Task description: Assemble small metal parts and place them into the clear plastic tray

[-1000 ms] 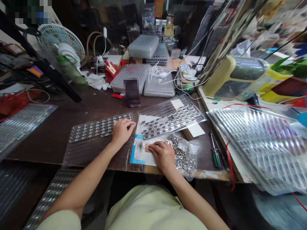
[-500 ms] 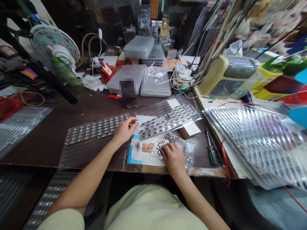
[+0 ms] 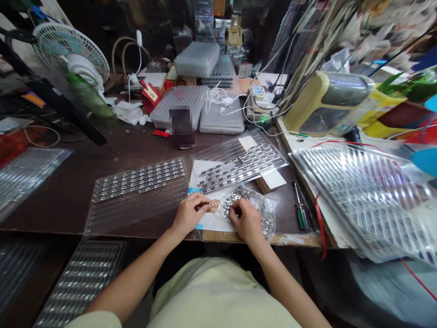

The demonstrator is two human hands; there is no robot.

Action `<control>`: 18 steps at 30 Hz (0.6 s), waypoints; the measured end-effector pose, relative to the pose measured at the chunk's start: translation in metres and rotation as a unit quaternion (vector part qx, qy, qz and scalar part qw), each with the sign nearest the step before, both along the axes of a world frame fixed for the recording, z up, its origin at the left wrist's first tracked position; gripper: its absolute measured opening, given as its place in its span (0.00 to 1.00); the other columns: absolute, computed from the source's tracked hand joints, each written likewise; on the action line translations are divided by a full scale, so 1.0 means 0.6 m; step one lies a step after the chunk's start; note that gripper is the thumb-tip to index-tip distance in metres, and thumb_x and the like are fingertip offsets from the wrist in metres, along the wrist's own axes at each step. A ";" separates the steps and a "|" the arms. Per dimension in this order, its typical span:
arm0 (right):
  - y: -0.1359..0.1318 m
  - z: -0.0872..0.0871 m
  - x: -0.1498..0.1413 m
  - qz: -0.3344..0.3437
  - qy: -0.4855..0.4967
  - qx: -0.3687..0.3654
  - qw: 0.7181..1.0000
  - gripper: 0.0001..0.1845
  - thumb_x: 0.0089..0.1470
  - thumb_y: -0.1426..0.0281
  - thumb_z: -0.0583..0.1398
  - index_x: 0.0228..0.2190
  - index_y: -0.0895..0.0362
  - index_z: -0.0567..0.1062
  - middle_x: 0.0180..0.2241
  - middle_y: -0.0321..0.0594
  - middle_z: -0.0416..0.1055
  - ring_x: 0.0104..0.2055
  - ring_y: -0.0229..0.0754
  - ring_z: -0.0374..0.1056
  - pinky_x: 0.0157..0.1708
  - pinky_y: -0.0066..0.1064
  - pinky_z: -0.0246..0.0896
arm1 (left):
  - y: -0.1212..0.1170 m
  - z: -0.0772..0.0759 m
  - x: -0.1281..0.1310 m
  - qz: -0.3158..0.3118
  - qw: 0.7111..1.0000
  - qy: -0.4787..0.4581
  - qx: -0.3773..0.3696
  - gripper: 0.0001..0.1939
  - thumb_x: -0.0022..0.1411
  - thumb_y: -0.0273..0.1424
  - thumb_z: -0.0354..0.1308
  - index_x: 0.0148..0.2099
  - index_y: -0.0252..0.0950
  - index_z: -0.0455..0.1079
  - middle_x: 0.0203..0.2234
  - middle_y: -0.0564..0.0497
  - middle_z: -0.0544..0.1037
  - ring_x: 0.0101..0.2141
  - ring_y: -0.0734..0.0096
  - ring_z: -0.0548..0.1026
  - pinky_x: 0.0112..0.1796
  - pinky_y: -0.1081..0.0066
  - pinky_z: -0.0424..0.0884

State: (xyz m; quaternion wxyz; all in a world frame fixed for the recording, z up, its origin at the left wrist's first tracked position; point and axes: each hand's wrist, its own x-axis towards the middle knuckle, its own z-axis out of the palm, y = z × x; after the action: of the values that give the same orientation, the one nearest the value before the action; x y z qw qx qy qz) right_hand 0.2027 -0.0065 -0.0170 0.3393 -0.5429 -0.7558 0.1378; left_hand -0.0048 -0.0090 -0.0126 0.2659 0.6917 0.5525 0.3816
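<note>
My left hand [image 3: 190, 214] rests near the table's front edge with its fingers curled around a small tan block [image 3: 214, 206] on a white sheet. My right hand [image 3: 247, 219] sits just beside it, fingers bent down into a clear bag holding a pile of small silver metal parts [image 3: 264, 214]. What the right fingertips pinch is too small to see. Behind the hands lies a clear tray with rows of the metal parts [image 3: 239, 163], propped on a wooden block. To the left is a second long tray of filled rows [image 3: 138, 178].
Green-handled screwdrivers [image 3: 300, 209] lie right of the bag. A large bagged stack of trays [image 3: 368, 196] fills the right side, with a yellow-framed device [image 3: 327, 107] behind. A white fan [image 3: 70, 54], stacked grey trays [image 3: 198, 59] and cables crowd the back. More trays [image 3: 82, 278] lie below the table edge.
My left hand left the long tray and came back toward me to the tan block. My right hand stayed in the bag of metal parts. The camera shifted slightly.
</note>
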 end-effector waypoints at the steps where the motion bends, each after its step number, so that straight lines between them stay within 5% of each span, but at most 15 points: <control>1: 0.001 0.000 0.000 0.005 0.015 0.001 1.000 0.04 0.52 0.76 0.56 0.29 0.56 0.70 0.28 0.37 0.70 0.32 0.39 0.64 0.34 0.29 0.57 | 0.000 -0.001 0.002 -0.002 1.000 0.001 0.004 0.05 0.58 0.30 0.61 0.38 0.38 0.76 0.33 0.49 0.77 0.32 0.72 0.74 0.30 0.75 0.69; 9: 0.006 -0.001 0.001 0.039 0.057 0.022 0.997 0.11 0.59 0.71 0.54 0.38 0.55 0.76 0.36 0.43 0.72 0.39 0.42 0.67 0.40 0.34 0.64 | -0.004 -0.001 0.009 0.000 0.999 0.050 0.018 0.06 0.59 0.31 0.61 0.39 0.39 0.77 0.32 0.50 0.77 0.33 0.72 0.74 0.35 0.72 0.68; 18: 0.012 0.012 -0.017 0.031 0.036 -0.013 0.999 0.08 0.57 0.65 0.59 0.30 0.54 0.77 0.30 0.38 0.76 0.34 0.41 0.69 0.36 0.31 0.61 | -0.004 0.002 0.013 0.002 0.998 0.049 0.026 0.05 0.59 0.31 0.60 0.38 0.39 0.76 0.31 0.51 0.76 0.34 0.71 0.74 0.36 0.72 0.69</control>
State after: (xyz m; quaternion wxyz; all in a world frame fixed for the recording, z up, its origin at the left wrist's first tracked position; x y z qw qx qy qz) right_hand 0.1928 0.0009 -0.0095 0.3544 -0.5182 -0.7578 0.1777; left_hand 0.0029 -0.0112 -0.0114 0.2193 0.7154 0.5560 0.3619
